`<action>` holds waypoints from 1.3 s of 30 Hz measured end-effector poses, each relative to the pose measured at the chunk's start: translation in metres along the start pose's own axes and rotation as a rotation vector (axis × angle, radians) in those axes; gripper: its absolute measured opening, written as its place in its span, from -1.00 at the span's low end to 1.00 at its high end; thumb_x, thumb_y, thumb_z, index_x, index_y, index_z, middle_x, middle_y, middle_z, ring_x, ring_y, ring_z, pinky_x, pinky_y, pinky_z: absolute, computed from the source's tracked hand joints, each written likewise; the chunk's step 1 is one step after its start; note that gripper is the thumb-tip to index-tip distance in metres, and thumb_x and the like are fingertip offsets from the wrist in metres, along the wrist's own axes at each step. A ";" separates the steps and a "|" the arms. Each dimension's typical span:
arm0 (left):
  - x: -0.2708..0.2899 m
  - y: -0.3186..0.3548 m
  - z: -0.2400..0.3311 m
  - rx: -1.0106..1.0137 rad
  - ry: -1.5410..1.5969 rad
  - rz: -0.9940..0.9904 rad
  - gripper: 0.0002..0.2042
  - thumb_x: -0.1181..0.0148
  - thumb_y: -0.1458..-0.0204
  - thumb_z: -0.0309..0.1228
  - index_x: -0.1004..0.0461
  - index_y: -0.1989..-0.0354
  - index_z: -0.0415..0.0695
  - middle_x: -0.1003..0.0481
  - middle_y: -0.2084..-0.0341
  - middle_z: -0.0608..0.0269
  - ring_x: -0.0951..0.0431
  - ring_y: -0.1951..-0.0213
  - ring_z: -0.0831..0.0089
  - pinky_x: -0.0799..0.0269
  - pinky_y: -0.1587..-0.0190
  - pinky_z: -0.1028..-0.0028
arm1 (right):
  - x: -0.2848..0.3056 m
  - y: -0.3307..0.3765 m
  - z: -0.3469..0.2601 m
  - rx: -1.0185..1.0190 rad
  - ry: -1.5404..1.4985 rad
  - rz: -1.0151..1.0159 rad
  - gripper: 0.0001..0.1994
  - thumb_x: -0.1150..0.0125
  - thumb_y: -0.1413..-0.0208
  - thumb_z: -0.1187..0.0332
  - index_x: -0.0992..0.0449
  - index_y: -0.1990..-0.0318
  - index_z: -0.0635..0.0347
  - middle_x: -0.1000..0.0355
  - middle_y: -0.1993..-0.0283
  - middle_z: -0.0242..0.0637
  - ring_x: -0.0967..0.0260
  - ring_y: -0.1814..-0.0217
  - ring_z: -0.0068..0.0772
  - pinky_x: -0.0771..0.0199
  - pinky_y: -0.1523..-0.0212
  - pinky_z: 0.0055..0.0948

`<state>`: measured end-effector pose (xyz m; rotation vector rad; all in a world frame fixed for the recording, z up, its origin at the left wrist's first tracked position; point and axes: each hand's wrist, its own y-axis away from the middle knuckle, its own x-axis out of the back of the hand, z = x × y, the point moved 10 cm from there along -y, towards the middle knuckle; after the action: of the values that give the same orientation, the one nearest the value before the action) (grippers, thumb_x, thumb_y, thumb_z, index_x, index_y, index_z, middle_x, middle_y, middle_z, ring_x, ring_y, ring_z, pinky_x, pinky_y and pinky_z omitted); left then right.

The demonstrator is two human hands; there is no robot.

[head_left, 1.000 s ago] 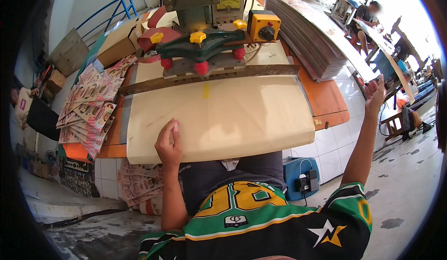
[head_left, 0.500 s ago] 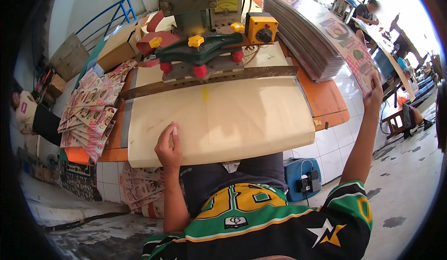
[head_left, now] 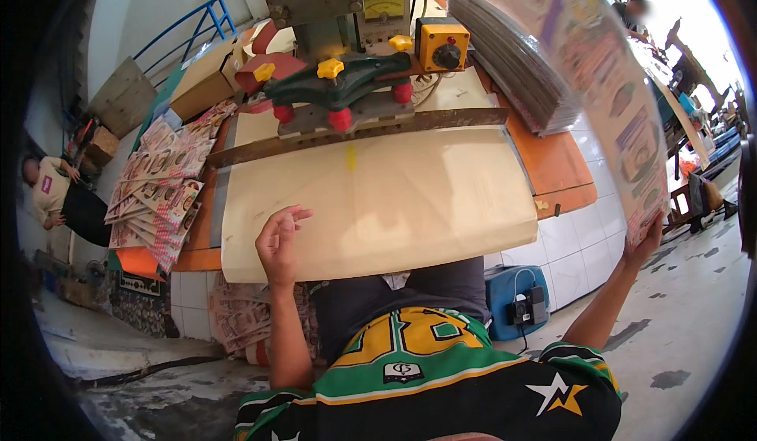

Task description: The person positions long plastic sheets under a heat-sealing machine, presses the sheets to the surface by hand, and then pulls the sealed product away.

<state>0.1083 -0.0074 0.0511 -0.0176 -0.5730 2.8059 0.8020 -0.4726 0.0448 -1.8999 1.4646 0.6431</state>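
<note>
A long printed sheet with food pictures (head_left: 611,94) is lifted in the air at the right, slightly bowed. My right hand (head_left: 645,242) is closed on its near end. A cream covering sheet (head_left: 410,204) lies over the work table, its front edge curving down above my lap. Above the left part of that cover hovers my left hand (head_left: 280,240), fingers loosely bent and apart, holding nothing. Across the back of the cover runs the long metal bar (head_left: 449,120) of a press (head_left: 339,90) with yellow knobs and red spacers.
A tall stack of printed sheets (head_left: 512,54) stands at the back right. Fanned printed pieces (head_left: 158,181) lie on the left, beside a cardboard box (head_left: 203,82). A yellow control box (head_left: 441,45) sits by the press. A blue container (head_left: 505,319) stands on the floor. Two other people are farther off.
My right hand has come down and nearer, lifting the printed sheet off the stack and swinging it toward me. My left hand has shifted slightly left and its fingers have loosened.
</note>
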 end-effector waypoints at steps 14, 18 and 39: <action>0.084 -0.034 -0.020 0.193 0.469 -0.066 -0.41 -0.28 -0.24 -0.26 -0.29 -0.31 -0.42 -0.57 -0.09 0.03 -0.63 -0.03 0.27 -0.53 -0.13 0.29 | -0.233 0.111 0.151 -0.415 0.457 -0.591 -0.56 -0.26 -0.25 0.28 -0.49 -0.20 0.37 -0.57 0.03 -0.24 -0.55 0.06 -0.53 -0.54 0.04 -0.51; 0.138 -0.024 -0.031 0.217 0.478 -0.167 -0.39 -0.33 -0.18 -0.31 -0.29 -0.30 -0.43 -0.56 -0.09 0.03 -0.63 -0.04 0.28 -0.51 -0.18 0.32 | -0.296 0.152 0.163 -0.473 0.545 -0.783 -0.62 -0.19 -0.32 0.28 -0.49 -0.19 0.30 -0.56 0.01 -0.28 -0.53 0.05 -0.56 -0.50 0.02 -0.55; 0.139 -0.045 -0.027 0.276 0.507 0.076 -0.72 -0.02 -0.42 -0.19 -0.39 0.03 -0.19 -0.61 0.17 0.14 -0.68 0.15 0.38 -0.64 0.02 0.37 | -0.341 0.172 0.201 -0.614 0.324 -1.020 -0.70 -0.18 -0.27 0.28 -0.54 -0.06 0.26 -0.60 0.07 -0.22 -0.62 0.06 -0.51 -0.66 0.02 -0.51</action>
<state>-0.0115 0.0806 0.0501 -0.6824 -0.0659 2.7640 0.5495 -0.1312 0.1202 -2.9414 0.2610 0.2865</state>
